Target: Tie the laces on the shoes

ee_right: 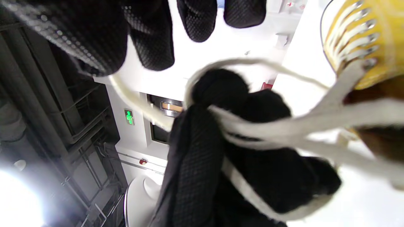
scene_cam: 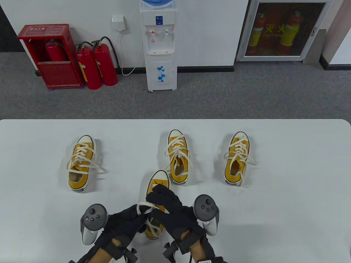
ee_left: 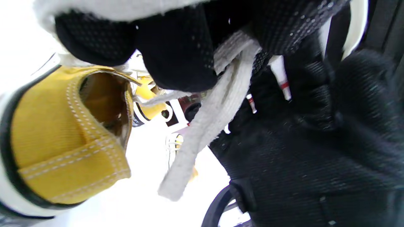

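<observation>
Three shoes (scene_cam: 179, 156) stand across the table (scene_cam: 288, 191) — a fourth shoe (scene_cam: 158, 182) nearer, under both hands (scene_cam: 153, 216)

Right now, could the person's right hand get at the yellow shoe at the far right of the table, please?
Probably not at once: the right hand is busy with the lace of the nearest shoe, as is the left hand. The table towards the far-right shoe lies open.
</observation>
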A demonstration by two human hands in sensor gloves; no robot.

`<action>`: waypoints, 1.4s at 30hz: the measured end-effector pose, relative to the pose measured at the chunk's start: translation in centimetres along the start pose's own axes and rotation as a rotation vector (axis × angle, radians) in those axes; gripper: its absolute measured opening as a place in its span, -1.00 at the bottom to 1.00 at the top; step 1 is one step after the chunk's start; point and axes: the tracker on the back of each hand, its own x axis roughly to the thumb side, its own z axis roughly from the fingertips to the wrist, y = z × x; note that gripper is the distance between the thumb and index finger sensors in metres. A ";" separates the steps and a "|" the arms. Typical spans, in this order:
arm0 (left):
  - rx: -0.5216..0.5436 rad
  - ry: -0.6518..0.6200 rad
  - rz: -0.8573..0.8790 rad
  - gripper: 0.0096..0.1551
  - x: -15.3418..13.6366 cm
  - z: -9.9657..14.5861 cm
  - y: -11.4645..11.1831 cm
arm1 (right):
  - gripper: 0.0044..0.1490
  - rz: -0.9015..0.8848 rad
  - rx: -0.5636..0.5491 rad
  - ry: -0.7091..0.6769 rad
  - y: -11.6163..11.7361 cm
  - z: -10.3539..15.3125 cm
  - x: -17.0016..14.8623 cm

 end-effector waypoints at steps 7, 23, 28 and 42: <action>-0.029 -0.006 0.135 -0.54 -0.3 -0.1 0.5 | -0.18 0.081 0.004 0.069 0.2 -0.3 -1.1; -0.041 -0.050 0.067 -0.56 0.5 0.0 0.3 | -0.49 0.121 -0.010 0.124 0.3 -0.9 -2.2; 0.044 -0.024 0.057 -0.57 0.2 0.1 1.1 | -0.47 0.084 -0.042 0.100 -0.8 -0.7 -1.8; 0.244 0.125 0.309 -0.56 -2.0 0.8 3.1 | -0.48 0.166 -0.057 0.048 -0.5 -0.3 -1.2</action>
